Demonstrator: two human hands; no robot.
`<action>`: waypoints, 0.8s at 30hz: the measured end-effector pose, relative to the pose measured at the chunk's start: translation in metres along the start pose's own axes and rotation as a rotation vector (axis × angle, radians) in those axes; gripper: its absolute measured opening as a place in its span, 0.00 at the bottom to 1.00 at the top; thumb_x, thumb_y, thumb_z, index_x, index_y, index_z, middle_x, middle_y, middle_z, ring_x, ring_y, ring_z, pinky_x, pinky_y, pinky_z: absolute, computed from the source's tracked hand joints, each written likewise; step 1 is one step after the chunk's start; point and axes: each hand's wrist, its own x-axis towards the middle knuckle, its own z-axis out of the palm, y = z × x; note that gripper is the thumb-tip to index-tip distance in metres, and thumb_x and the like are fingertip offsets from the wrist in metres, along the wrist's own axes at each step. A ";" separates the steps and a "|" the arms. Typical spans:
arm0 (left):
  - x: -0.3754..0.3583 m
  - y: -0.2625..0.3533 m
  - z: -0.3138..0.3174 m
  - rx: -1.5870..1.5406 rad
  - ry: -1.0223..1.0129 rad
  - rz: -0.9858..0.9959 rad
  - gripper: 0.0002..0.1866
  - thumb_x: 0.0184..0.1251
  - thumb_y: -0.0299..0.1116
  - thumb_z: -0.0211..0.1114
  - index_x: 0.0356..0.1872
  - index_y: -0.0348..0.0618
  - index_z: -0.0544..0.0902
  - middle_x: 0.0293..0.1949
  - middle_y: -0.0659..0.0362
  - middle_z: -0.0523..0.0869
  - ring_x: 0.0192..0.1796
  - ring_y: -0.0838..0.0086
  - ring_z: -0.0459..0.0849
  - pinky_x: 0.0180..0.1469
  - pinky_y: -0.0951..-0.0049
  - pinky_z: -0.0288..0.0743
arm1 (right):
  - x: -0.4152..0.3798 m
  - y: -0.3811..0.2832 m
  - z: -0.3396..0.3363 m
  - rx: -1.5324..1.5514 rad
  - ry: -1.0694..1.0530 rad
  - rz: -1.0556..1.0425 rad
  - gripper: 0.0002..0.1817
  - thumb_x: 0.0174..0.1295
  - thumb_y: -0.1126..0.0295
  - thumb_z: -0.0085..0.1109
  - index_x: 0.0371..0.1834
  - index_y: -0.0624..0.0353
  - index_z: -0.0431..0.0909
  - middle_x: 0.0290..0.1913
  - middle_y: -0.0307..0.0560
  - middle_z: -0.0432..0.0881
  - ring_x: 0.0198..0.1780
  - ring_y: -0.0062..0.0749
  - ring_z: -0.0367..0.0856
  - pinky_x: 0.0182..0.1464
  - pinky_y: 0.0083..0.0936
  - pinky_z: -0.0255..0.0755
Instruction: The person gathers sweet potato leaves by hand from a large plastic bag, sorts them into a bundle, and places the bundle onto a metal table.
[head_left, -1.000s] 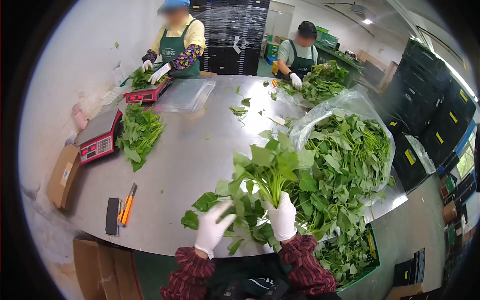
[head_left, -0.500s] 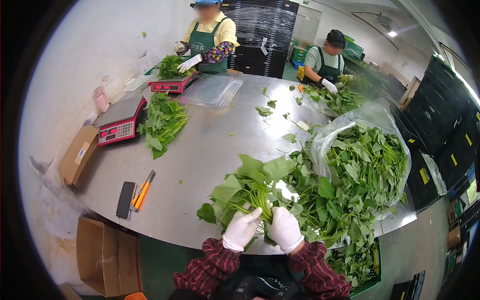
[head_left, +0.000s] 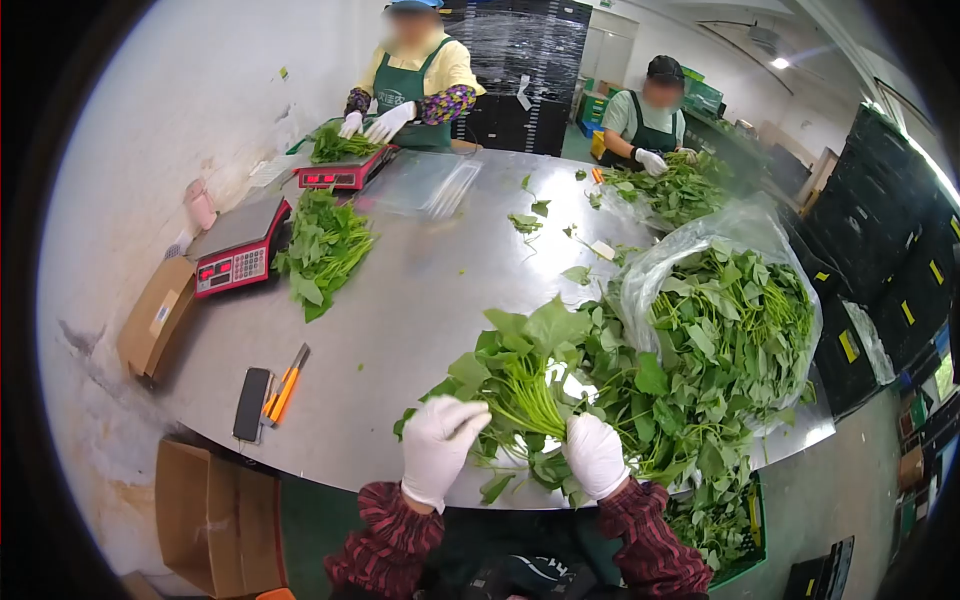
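Observation:
My right hand (head_left: 596, 456), in a white glove, is closed around the stem ends of a bunch of leafy greens (head_left: 528, 395). The stems lean up and left, with broad leaves at the far end. Just left of the stems is my left hand (head_left: 438, 450), also gloved, its thumb and fingertips drawn together in a pinch. Whether anything small is between those fingertips cannot be made out. A loose heap of the same greens (head_left: 650, 410) lies to the right, against a clear plastic bag (head_left: 640, 300) full of more greens.
On the metal table (head_left: 400, 350) are a phone (head_left: 252, 404), an orange utility knife (head_left: 286, 385), a red scale (head_left: 240, 262) and another pile of greens (head_left: 322, 250). Two co-workers handle greens across the table. A green crate (head_left: 758, 525) stands below the right edge; a cardboard box (head_left: 215, 520) is at lower left.
My left hand has come off the bunch and moved left and slightly toward me. My right hand has kept the stems and shifted a little right.

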 end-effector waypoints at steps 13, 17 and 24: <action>0.017 -0.019 0.027 0.315 0.249 0.309 0.05 0.48 0.25 0.68 0.25 0.40 0.80 0.21 0.57 0.75 0.25 0.66 0.76 0.27 0.68 0.69 | 0.006 -0.009 -0.021 -0.085 -0.119 -0.160 0.03 0.50 0.74 0.49 0.27 0.55 0.67 0.23 0.45 0.67 0.26 0.36 0.71 0.25 0.31 0.65; 0.027 -0.042 0.013 0.114 0.535 0.151 0.05 0.52 0.25 0.66 0.25 0.38 0.77 0.21 0.58 0.72 0.24 0.73 0.72 0.27 0.73 0.66 | 0.002 -0.008 -0.018 0.046 -0.086 -0.072 0.03 0.49 0.74 0.51 0.27 0.57 0.67 0.22 0.48 0.69 0.24 0.42 0.73 0.24 0.35 0.67; 0.034 -0.107 -0.021 0.138 0.200 -0.170 0.10 0.55 0.29 0.68 0.26 0.33 0.77 0.23 0.59 0.76 0.24 0.75 0.71 0.28 0.74 0.64 | 0.009 0.026 -0.041 1.674 -0.254 0.864 0.14 0.67 0.61 0.48 0.36 0.63 0.72 0.21 0.36 0.75 0.16 0.19 0.67 0.20 0.17 0.60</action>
